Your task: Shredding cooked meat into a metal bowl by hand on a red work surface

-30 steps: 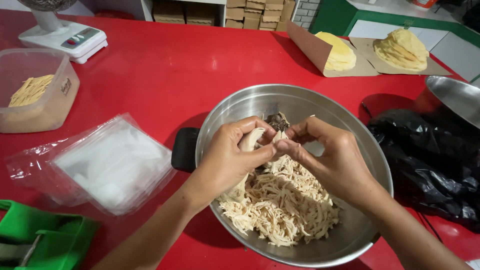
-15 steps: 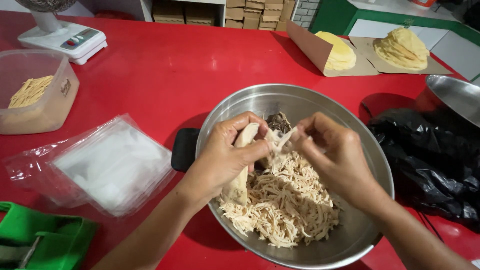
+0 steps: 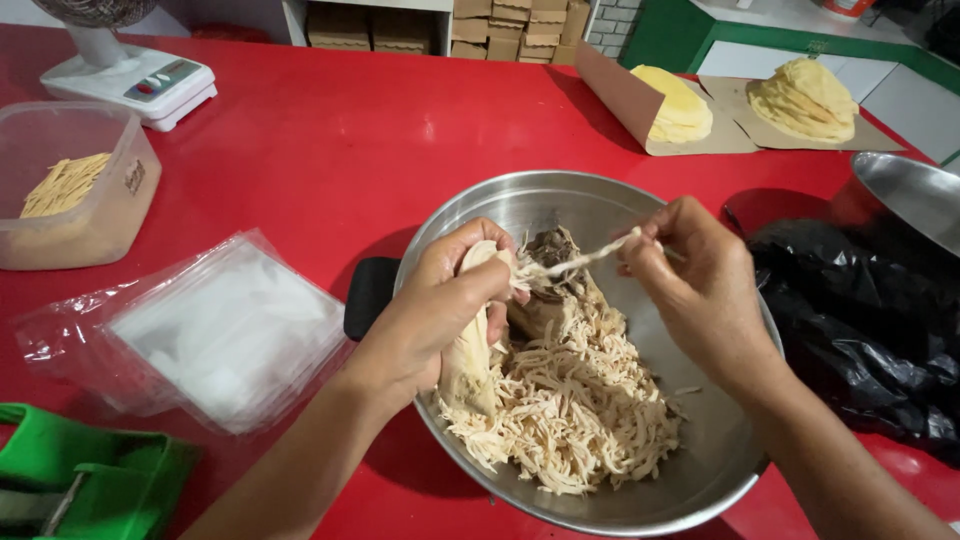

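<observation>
— What is the left hand (image 3: 440,315) doing?

— It is gripping a pale piece of cooked chicken (image 3: 470,345), fingers wrapped around it, holding it upright over the near-left inner side of the steel bowl (image 3: 500,205).

— And the right hand (image 3: 695,290)?

— It is pinching a thin strip of meat (image 3: 585,258) between thumb and fingertips. The strip is stretching leftward from that hand to the top of the piece in the left hand — both hands are hovering over the bowl, a little apart.

— What is lying under them?

— A heap of shredded chicken (image 3: 570,410) is filling the bowl's bottom, just below both hands. A darker lump (image 3: 550,248) is sitting behind the left thumb.

— And further out?

— Left of the left hand, a stack of clear plastic bags (image 3: 215,335) is lying on the red table (image 3: 330,130); beyond that, a clear tub (image 3: 90,215) holding pale shreds, and a scale (image 3: 140,85) behind it. Right of the right hand, a black plastic bag (image 3: 860,320) is resting against the bowl. Beyond the bowl, two yellow mounds (image 3: 680,100) are sitting on brown paper.
</observation>
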